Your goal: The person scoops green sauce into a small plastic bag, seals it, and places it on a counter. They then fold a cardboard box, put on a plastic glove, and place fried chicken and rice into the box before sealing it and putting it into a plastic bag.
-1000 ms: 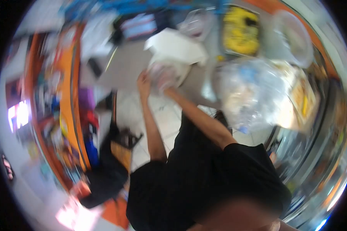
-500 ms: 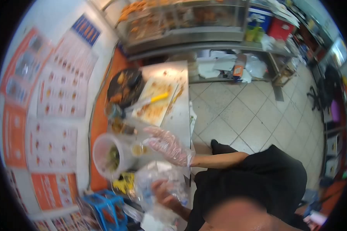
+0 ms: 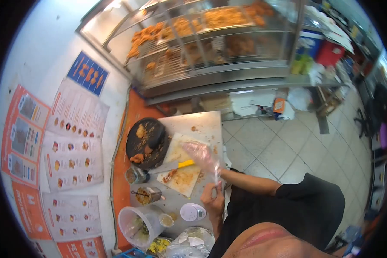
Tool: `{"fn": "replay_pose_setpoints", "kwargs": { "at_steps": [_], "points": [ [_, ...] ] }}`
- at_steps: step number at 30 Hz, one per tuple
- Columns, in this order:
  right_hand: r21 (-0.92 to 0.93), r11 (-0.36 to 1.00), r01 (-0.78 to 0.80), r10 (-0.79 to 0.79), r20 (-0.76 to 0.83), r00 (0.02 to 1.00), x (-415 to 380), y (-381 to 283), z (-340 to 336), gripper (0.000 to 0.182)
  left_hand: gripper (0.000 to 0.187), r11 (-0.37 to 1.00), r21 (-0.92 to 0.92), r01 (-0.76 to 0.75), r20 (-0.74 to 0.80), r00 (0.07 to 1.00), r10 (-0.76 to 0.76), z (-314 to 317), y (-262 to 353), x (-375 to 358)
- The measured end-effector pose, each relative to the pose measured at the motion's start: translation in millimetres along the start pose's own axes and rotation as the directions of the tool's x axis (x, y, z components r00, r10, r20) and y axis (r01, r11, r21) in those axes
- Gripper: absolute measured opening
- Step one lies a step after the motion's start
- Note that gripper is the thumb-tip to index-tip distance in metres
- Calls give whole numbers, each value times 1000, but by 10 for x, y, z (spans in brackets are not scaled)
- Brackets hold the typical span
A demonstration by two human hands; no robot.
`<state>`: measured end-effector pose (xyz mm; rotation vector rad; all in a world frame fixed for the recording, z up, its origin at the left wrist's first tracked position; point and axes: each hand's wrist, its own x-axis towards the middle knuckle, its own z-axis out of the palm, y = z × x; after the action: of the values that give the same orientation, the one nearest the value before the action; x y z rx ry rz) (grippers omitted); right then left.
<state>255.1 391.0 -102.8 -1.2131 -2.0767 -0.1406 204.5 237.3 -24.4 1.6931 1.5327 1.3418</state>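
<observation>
Pinching glove (image 3: 205,158) by cuff (image 3: 218,174), prob. best hold, w/ my L hand (image 3: 213,198); R hand (image 3: 197,151) blurred, can't tell grip. Likely light, slippery.

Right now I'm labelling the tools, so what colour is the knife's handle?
Yellow: the knife's handle shows best in the head view.

Worn: a black top (image 3: 262,210) with a loose, wide short sleeve (image 3: 303,189) at the right arm (image 3: 258,182), and a transparent, wrinkled plastic glove (image 3: 214,165) enclosing the right hand (image 3: 198,151).
</observation>
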Motion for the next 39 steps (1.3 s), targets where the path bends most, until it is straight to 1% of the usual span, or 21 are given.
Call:
{"fn": "replay_pose_setpoints", "kwargs": {
  "at_steps": [1, 2, 3, 4, 6, 7, 8, 9, 11, 12, 13, 15, 16, 18, 19, 22, 24, 27, 31, 34, 39],
  "points": [
    [655, 719, -233, 196, 130, 972, 60, 144, 187, 48, 7, 990, 40, -137, -37, 990, 139, 40, 66, 271],
    [858, 392, -332, 210, 268, 940, 273, 169, 241, 46, 7, 992, 43, -118, -23, 993, 119, 76, -27, 436],
    [911, 5, -412, 219, 401, 889, 494, 194, 285, 44, 6, 993, 36, -108, -7, 994, 109, 110, -132, 607],
    [746, 35, -665, 288, 629, 722, 857, 223, -9, 42, 6, 996, 49, -78, -36, 996, 80, 122, -145, 770],
    [503, 76, -861, 335, 800, 497, 1350, 532, 277, 40, 6, 1000, 18, -5, -41, 999, 6, 136, -111, 1106],
    [668, 622, -409, 284, 294, 913, 1422, 772, 889, 41, 6, 999, 51, -14, -44, 999, 16, 131, -94, 1222],
    [622, 742, -250, 173, 183, 968, 1708, 832, 897, 41, 6, 998, 63, 10, -61, 998, -7, 130, -43, 1282],
    [546, 833, -85, 59, 66, 996, 2004, 885, 886, 42, 6, 999, -35, -9, -32, 999, 8, 155, 10, 1349],
    [619, 735, -278, 172, 226, 959, 2894, 1092, 929, 34, 5, 985, -172, 9, 22, 1000, -5, 210, -30, 1427],
    [425, 888, 177, -120, -158, 980, 3350, 1387, 1253, 44, 5, 987, -162, 20, -4, 1000, -21, 195, -109, 1444],
    [-456, 838, 301, -353, -33, 935, 3769, 1490, 1212, 48, 7, 981, -157, 111, 17, 994, -110, 210, -205, 1439],
    [-80, 980, 181, -182, -14, 983, 4761, 1822, 1210, 49, 20, 942, -156, 298, -2, 953, -302, 255, -383, 1402],
    [-4, 997, 82, -82, 20, 996, 5143, 1996, 1232, 50, 20, 935, -154, 319, -22, 945, -326, 234, -454, 1377],
    [-44, 999, -16, 18, 50, 999, 5755, 2373, 1297, 51, 29, 885, -17, 465, -112, 879, -463, 177, -575, 1363],
    [-79, 996, -41, 46, 62, 997, 6013, 2561, 1393, 52, 29, 882, -9, 471, -138, 873, -468, 185, -640, 1355],
    [-100, 992, -75, 86, 109, 990, 6537, 2683, 1719, 54, 38, 807, -60, 587, -294, 762, -576, 224, -712, 1209],
    [-115, 990, -84, 100, 141, 985, 6815, 2797, 1960, 56, 46, 701, -162, 695, -371, 615, -696, 330, -695, 1143],
    [-117, 990, -81, 101, 172, 980, 6994, 2867, 2224, 58, 50, 591, -248, 767, -382, 483, -788, 496, -600, 1247],
    [-89, 992, -85, 100, 176, 979, 7072, 2938, 2369, 61, 48, 599, -309, 739, -416, 461, -784, 674, -645, 1418],
    [-64, 995, -79, 88, 148, 985, 7092, 3010, 2325, 63, 48, 650, -323, 688, -421, 511, -750, 677, -672, 1585],
    [-28, 999, -26, 28, 77, 997, 6993, 3134, 2102, 67, 48, 716, -217, 664, -467, 573, -673, 567, -798, 1569]
  ]
}}
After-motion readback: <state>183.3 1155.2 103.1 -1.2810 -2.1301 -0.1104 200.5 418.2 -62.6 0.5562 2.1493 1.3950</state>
